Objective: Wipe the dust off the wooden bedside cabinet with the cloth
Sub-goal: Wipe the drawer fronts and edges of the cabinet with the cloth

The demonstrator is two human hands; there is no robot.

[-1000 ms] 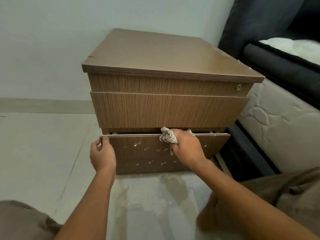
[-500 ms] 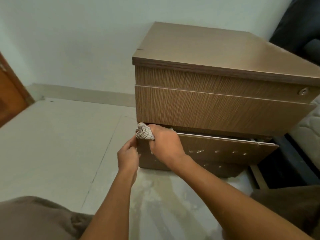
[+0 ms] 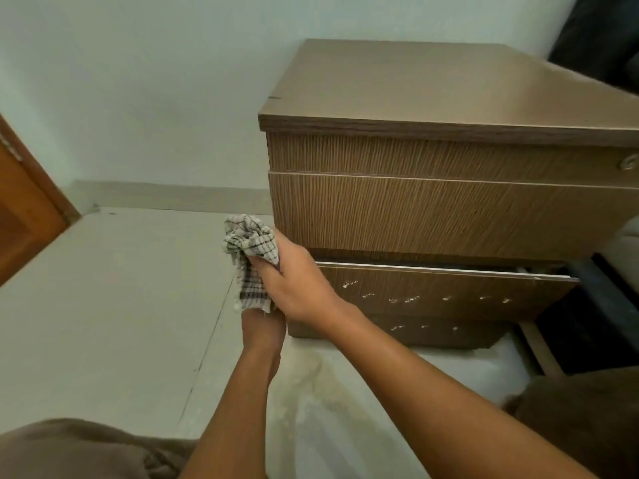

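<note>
The right hand [image 3: 297, 281] was closed around a bunched checked cloth [image 3: 249, 252], gripping it at the front left corner of the wooden bedside cabinet [image 3: 432, 209], with part of the cloth puffed out above the knuckles and a strip hanging down below. The left hand [image 3: 262, 328] sat just under the right one, mostly hidden by the cloth and the right wrist; could not tell whether its fingers were open, closed, or pinching the hanging end. The cabinet stood on the floor [image 3: 121, 305] against the wall [image 3: 138, 81], with a dark bed frame [image 3: 594, 32] at its right. The bottom drawer [image 3: 442, 292] was pulled out a little and sat slightly askew, its front spotted with pale specks; the two drawers above were shut. The cabinet top looked bare. Judged step: working the cloth at the left edge of the cabinet, around the corner of the bottom drawer, likely regathering or shifting the cloth between passes. The task seemed only partly done, since the specks on the drawer front were untouched. The next move would call for pressing the cloth flat against a panel and dragging it across, probably along the speckled drawer front or down the left side, while the free hand steadied the loose drawer so it would not slide.
</note>
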